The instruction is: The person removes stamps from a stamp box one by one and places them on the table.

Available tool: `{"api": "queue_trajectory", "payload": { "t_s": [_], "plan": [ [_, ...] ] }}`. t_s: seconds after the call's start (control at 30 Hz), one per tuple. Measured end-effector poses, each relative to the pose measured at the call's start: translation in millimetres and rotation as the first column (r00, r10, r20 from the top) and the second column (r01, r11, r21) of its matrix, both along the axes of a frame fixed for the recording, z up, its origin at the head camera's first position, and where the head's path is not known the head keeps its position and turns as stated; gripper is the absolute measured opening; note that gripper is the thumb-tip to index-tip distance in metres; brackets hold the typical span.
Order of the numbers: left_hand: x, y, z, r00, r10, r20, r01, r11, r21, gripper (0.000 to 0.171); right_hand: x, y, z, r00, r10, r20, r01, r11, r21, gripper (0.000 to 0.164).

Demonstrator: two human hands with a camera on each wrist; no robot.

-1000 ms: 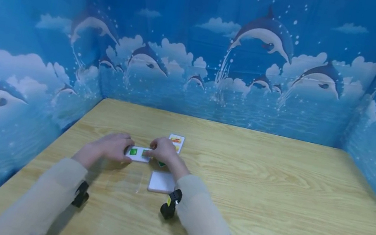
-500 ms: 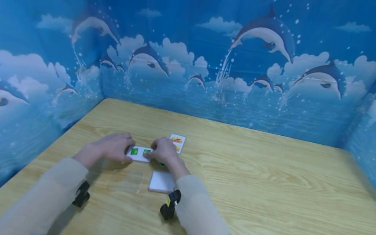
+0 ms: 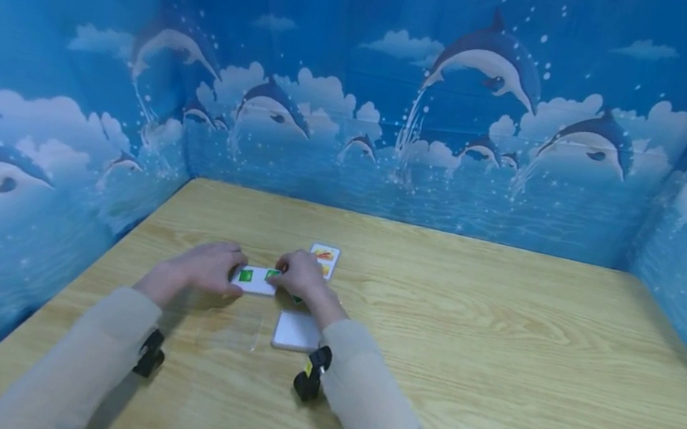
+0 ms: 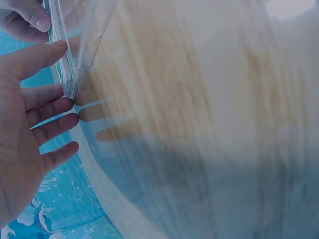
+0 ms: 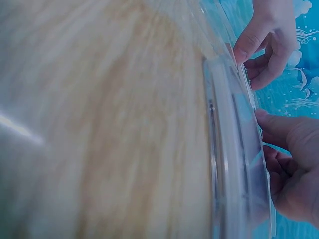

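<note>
A flat white card point(image 3: 254, 288) with a green square point(image 3: 246, 275) near its left end lies crosswise on the table. My left hand point(image 3: 208, 267) holds that left end between thumb and fingers. At the other end my right hand point(image 3: 303, 276) pinches a second small green square point(image 3: 272, 275), partly covered by the fingertips. Under the right hand some green of another piece shows. Behind the right hand lies a picture card point(image 3: 326, 254) with food drawings. Both wrist views see the card edge-on, through clear plastic.
Nearer me, a white square stack or box point(image 3: 295, 332) sits beside the right forearm. To its left lies a clear plastic box or lid point(image 3: 231, 329), hard to make out. The wooden table point(image 3: 499, 349) is bounded by dolphin-printed curtains point(image 3: 407, 164).
The right green square has shifted slightly right and away from me along the card with the right fingertips. The left hand and the card have hardly moved.
</note>
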State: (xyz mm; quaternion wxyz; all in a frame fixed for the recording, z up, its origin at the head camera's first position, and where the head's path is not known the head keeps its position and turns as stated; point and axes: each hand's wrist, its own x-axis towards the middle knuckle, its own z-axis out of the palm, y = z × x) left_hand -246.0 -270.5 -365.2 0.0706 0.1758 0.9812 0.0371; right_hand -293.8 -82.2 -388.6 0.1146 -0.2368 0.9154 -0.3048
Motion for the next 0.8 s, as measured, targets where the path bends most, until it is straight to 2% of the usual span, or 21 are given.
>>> {"api": "queue_trajectory", "payload": {
  "t_s": [0.43, 0.6, 0.8],
  "plan": [
    [-2.3, -1.5, -2.0, 1.0, -0.012, -0.008, 0.012, 1.0, -0.01, 0.052, -4.6, -0.3, -1.1, 1.0, 0.025, -0.013, -0.025, 0.999, -0.027, 0.018],
    [-1.3, -0.8, -2.3, 1.0, -0.008, -0.009, 0.008, 1.0, -0.005, 0.053, -5.7, 0.2, -2.9, 1.0, 0.008, -0.025, -0.009, 0.999, -0.04, 0.011],
    [0.0, 0.5, -0.7, 1.0, -0.001, -0.016, 0.001, 1.0, -0.004, 0.054, -6.2, 1.9, -0.9, 0.999, -0.018, -0.03, 0.016, 0.999, -0.047, 0.011]
  ]
}}
